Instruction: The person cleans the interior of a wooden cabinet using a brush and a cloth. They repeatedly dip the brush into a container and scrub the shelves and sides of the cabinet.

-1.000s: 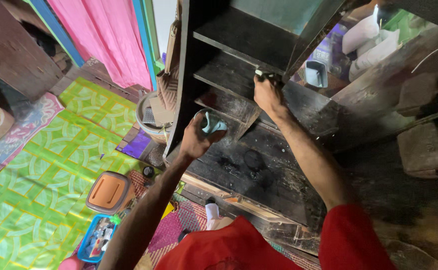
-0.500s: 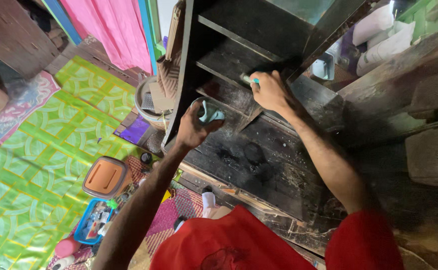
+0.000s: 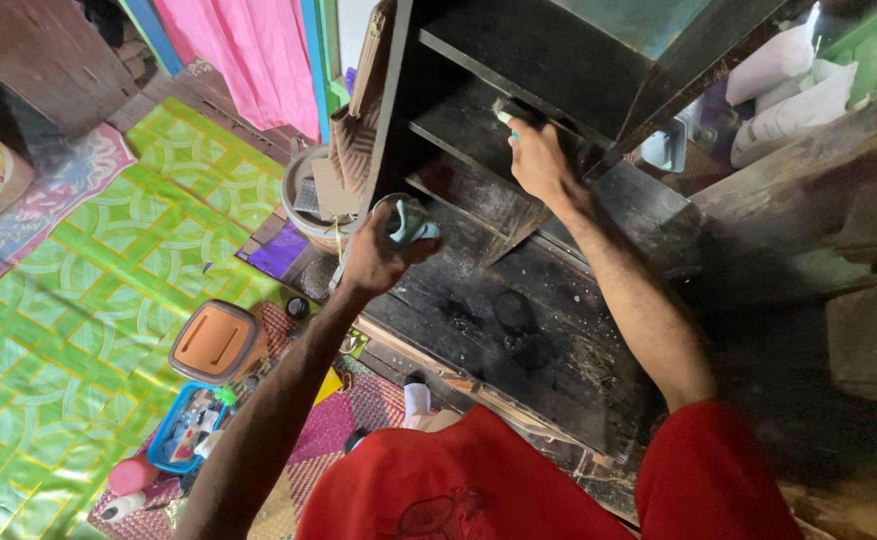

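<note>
Left hand (image 3: 377, 262), frame centre, grips a glass (image 3: 406, 218) containing cloth; right hand (image 3: 537, 160), upper centre, clenches a small object (image 3: 506, 115) on the shelf (image 3: 464, 125).

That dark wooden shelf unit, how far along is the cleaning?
Done: nothing looks finished. In hand: the right hand presses a small pale-green thing, too small to identify, on an upper shelf; the left hand holds a clear cup. Left: the lowest board shows dust and ring marks.
</note>
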